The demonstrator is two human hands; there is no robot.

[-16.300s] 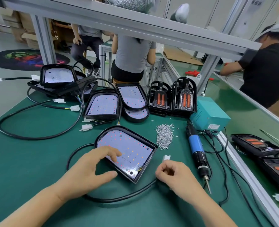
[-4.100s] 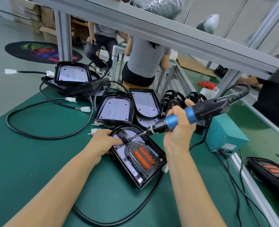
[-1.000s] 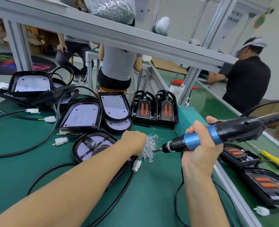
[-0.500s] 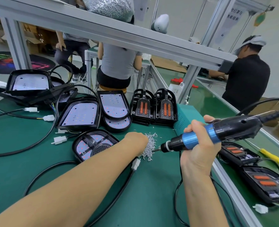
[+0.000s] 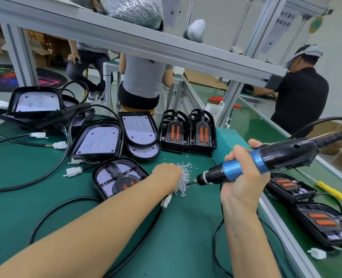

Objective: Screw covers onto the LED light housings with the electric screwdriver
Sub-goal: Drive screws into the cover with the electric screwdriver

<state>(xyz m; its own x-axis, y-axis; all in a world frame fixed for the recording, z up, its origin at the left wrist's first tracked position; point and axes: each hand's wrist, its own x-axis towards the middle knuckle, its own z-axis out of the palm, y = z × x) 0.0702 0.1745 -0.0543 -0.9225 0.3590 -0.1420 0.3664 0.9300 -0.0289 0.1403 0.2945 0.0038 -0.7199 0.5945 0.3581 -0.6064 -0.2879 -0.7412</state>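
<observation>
A black LED housing with its cover (image 5: 118, 179) on lies on the green mat, partly hidden behind my left forearm. My left hand (image 5: 167, 173) reaches across it into the pile of small silver screws (image 5: 184, 180); its fingers are hidden from view. My right hand (image 5: 244, 177) grips the blue-and-black electric screwdriver (image 5: 260, 160), held nearly level, its bit tip at the screw pile's right edge.
Open housings (image 5: 98, 140) with LED boards and cables sit at the back left, stacked covers (image 5: 186, 133) behind the screws. A teal power box (image 5: 223, 145) stands beside them. Finished lights (image 5: 324, 223) and a yellow screwdriver (image 5: 330, 190) lie at the right. Other people work beyond the frame.
Over the last second both hands stay about where they were, left hand in the screws and screwdriver tip at the pile. Earlier the screwdriver was on the cover.
</observation>
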